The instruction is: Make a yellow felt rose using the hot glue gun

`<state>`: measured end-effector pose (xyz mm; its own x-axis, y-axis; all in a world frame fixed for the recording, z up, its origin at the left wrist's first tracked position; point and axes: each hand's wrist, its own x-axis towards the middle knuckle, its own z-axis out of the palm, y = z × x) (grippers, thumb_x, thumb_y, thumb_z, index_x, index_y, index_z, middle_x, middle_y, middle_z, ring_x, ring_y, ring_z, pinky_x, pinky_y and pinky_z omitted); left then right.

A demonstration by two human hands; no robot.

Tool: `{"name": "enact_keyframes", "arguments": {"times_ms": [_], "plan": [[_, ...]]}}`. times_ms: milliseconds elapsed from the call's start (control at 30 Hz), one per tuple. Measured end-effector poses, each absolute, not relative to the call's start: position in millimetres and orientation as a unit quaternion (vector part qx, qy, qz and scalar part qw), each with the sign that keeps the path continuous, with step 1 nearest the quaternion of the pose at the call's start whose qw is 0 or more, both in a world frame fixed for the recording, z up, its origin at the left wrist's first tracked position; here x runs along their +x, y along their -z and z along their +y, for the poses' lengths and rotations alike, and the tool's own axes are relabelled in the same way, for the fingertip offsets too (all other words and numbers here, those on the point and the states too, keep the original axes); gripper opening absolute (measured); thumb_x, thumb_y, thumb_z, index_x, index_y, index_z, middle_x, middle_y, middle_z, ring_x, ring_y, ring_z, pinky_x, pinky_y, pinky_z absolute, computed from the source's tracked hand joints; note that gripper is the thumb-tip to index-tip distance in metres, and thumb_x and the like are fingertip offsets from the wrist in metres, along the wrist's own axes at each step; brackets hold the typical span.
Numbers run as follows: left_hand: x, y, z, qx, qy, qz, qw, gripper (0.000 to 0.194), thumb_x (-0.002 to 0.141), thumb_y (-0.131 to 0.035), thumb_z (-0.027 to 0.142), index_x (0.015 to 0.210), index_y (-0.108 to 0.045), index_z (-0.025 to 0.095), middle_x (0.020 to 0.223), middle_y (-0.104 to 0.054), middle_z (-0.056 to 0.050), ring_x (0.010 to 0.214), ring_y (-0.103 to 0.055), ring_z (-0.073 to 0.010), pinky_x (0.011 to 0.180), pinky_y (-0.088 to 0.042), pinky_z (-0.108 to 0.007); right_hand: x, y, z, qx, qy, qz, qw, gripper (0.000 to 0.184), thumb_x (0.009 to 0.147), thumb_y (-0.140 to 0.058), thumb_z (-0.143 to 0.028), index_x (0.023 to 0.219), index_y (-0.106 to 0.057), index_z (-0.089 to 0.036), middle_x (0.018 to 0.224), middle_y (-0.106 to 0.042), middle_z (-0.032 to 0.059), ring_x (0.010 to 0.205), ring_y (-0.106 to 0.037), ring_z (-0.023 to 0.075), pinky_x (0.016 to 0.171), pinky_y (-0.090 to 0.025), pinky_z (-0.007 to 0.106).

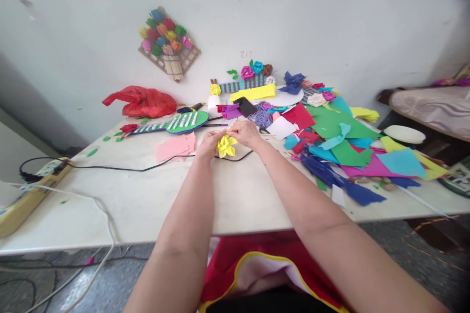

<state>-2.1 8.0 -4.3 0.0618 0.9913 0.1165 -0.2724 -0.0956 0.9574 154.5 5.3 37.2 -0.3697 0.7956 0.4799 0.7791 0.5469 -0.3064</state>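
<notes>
Over the middle of the table, a yellow paper flower (226, 146) with pointed, folded petals faces me between both hands. My left hand (208, 142) is closed on its left side. The fingers of my right hand (243, 132) are pinched together at its upper edge, and the exact spot they grip is partly hidden. Just left of my hands lie pink paper sheets (176, 146). Beneath the flower runs a black cable (147, 170) across the tabletop.
Coloured paper sheets (341, 122) pile up at right. Behind stand a green guitar-shaped craft (187, 122), scissors (190, 108), a black phone (245, 106), purple yarn (260, 117) and a red plastic bag (147, 101). A power strip (40, 190) lies at left. A flower craft (167, 41) hangs on the wall.
</notes>
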Motion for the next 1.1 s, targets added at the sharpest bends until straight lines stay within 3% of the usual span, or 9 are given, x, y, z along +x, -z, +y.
{"name": "enact_keyframes", "arguments": {"times_ms": [300, 433, 567, 933, 1100], "plan": [[-1, 1, 6, 0.497, -0.550, 0.383, 0.551, 0.042, 0.046, -0.091, 0.044, 0.051, -0.060, 0.016, 0.048, -0.060, -0.002, 0.050, -0.058, -0.0156, 0.049, -0.040, -0.025, 157, -33, 14, -0.496, -0.152, -0.784, 0.341, 0.017, 0.077, -0.068, -0.026, 0.084, -0.082, -0.022, 0.086, -0.078, 0.0021, 0.084, -0.069, 0.0183, 0.070, -0.047, 0.025], [-1, 2, 7, 0.500, -0.551, 0.384, 0.547, 0.041, 0.045, -0.092, 0.042, 0.051, -0.061, 0.016, 0.048, -0.059, -0.001, 0.046, -0.054, -0.0125, 0.048, -0.038, -0.024, 160, -30, 18, -0.465, -0.190, -0.794, 0.342, 0.023, 0.079, -0.061, -0.025, 0.084, -0.081, -0.015, 0.075, -0.073, 0.0034, 0.075, -0.064, 0.0161, 0.065, -0.044, 0.024], [-2, 5, 9, 0.503, -0.550, 0.394, 0.537, 0.039, 0.050, -0.090, 0.043, 0.055, -0.063, 0.016, 0.050, -0.060, -0.002, 0.050, -0.057, -0.0146, 0.049, -0.039, -0.025, 164, -30, 20, -0.450, -0.209, -0.802, 0.333, 0.027, 0.080, -0.057, -0.025, 0.088, -0.080, -0.013, 0.071, -0.068, 0.0020, 0.069, -0.056, 0.0138, 0.063, -0.040, 0.024], [-3, 3, 6, 0.508, -0.537, 0.411, 0.534, 0.036, 0.047, -0.089, 0.039, 0.057, -0.064, 0.015, 0.053, -0.063, -0.003, 0.054, -0.060, -0.0163, 0.052, -0.042, -0.026, 168, -36, 16, -0.460, -0.182, -0.818, 0.293, 0.026, 0.081, -0.057, -0.029, 0.072, -0.076, -0.013, 0.061, -0.059, 0.0003, 0.066, -0.050, 0.0128, 0.061, -0.033, 0.025], [-4, -1, 3, 0.501, -0.533, 0.410, 0.545, 0.035, 0.047, -0.090, 0.036, 0.057, -0.064, 0.015, 0.052, -0.062, -0.003, 0.058, -0.064, -0.0187, 0.051, -0.040, -0.024, 165, -38, 14, -0.483, -0.122, -0.822, 0.277, 0.025, 0.083, -0.058, -0.029, 0.076, -0.079, -0.017, 0.076, -0.069, 0.0027, 0.074, -0.057, 0.0149, 0.064, -0.035, 0.026]]}}
